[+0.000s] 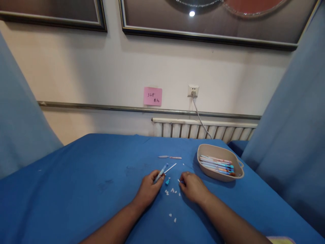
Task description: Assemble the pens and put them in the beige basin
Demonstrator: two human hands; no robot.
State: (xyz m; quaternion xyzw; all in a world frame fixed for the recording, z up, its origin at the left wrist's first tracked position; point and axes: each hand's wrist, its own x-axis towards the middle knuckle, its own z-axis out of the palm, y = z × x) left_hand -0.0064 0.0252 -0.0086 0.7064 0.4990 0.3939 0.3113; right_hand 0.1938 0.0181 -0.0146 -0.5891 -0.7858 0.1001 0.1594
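The left hand [149, 188] is closing around a slim, light-blue, translucent pen barrel [160, 172], which is tilting up and to the right above a blue cloth-covered table [76, 183]. A thin white rod [170, 168] is extending from beside the same fingertips, at a flatter angle; whether it is touching the barrel is not clear. The right hand [194, 186] is curling with its fingers bent, and its thumb and index finger are pinching a short white piece [179, 181] just above the cloth. A small teal plastic part [167, 182] is lying between the two hands, nearer the left. Small, irregular white bits [172, 190] are lying scattered between the wrists and closer to the person. Beyond the hands, a slim grey-blue pen-shaped part [163, 157] and a white-and-red pen-shaped part [175, 157] are lying end to end. To the right of the right hand, an oval beige plastic basket [215, 148] is holding a pile of pens [217, 165] with white, pale-blue, teal and orange-brown sections. Behind the table, a white ribbed radiator [203, 122] is standing against the wall, and a pink paper note [152, 96] is hanging above a horizontal metal rail [114, 108].
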